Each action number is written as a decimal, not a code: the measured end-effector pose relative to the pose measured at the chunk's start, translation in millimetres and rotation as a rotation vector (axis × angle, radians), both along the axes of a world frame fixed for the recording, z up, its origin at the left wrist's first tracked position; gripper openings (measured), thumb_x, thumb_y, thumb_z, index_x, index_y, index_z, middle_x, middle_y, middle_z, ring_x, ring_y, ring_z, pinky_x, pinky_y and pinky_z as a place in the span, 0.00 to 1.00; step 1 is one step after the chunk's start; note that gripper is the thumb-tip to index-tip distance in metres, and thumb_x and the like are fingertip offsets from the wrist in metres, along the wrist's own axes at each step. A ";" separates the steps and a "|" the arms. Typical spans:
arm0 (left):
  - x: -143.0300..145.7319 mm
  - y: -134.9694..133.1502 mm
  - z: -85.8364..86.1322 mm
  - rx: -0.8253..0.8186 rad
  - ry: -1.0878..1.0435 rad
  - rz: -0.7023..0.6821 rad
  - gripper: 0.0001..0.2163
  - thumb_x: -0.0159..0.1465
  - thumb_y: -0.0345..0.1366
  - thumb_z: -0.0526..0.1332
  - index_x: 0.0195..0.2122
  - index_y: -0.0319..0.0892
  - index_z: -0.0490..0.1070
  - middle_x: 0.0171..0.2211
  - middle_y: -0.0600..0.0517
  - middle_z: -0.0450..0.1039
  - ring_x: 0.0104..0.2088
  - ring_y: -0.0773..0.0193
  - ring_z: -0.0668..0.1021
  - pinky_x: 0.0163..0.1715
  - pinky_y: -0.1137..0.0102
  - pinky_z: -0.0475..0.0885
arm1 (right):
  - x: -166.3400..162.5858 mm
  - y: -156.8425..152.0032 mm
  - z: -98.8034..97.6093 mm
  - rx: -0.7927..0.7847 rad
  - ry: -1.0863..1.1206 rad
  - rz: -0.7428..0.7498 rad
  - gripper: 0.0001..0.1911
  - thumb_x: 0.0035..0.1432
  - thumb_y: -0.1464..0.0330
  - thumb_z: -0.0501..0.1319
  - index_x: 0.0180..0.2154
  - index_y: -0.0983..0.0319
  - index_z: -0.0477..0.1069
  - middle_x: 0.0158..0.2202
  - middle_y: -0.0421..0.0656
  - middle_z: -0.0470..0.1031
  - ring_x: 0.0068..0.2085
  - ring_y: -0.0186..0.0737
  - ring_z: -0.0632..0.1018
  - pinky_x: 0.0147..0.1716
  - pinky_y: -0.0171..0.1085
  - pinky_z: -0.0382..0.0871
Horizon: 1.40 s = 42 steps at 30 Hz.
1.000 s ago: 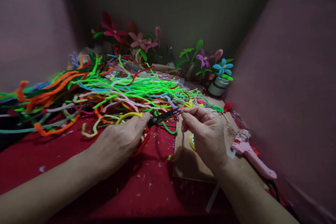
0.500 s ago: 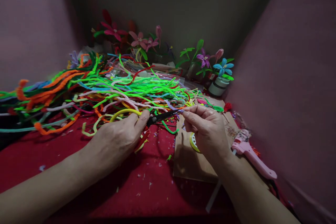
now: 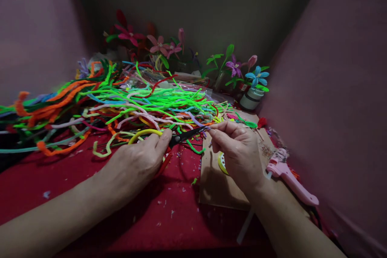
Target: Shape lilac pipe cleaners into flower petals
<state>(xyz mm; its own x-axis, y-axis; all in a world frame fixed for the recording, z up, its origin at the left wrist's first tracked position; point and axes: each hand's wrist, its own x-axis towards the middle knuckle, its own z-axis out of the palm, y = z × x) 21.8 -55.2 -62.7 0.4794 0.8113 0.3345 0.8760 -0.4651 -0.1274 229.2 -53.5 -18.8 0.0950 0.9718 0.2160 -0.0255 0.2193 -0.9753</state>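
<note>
My left hand (image 3: 137, 163) is closed on the yellow and red handles of a pair of scissors (image 3: 184, 135), whose dark blades point right. My right hand (image 3: 238, 151) pinches a small purple piece of pipe cleaner (image 3: 207, 130) right at the blade tips. Both hands hover just above a red cloth (image 3: 169, 209), in front of a big heap of coloured pipe cleaners (image 3: 121, 105), mostly neon green and orange.
A brown cardboard sheet (image 3: 216, 187) with a yellow tape roll (image 3: 221, 162) lies under my right hand. A pink glue gun (image 3: 287, 177) rests to the right. Pipe-cleaner flowers (image 3: 163, 46) and a small pot of flowers (image 3: 252, 94) stand at the back. Small clippings dot the cloth.
Both hands stay almost in place; the scissors and the pinched purple piece shift only slightly, and the view drifts a little.
</note>
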 end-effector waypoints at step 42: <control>7.0 -4.4 4.2 0.215 0.214 -0.061 0.21 0.57 0.19 0.48 0.53 0.24 0.62 0.26 0.46 0.70 0.24 0.60 0.75 0.18 0.71 0.68 | -3.0 -6.6 -23.5 0.290 -0.457 -0.154 0.05 0.57 0.70 0.56 0.30 0.62 0.70 0.21 0.37 0.67 0.22 0.30 0.68 0.22 0.32 0.62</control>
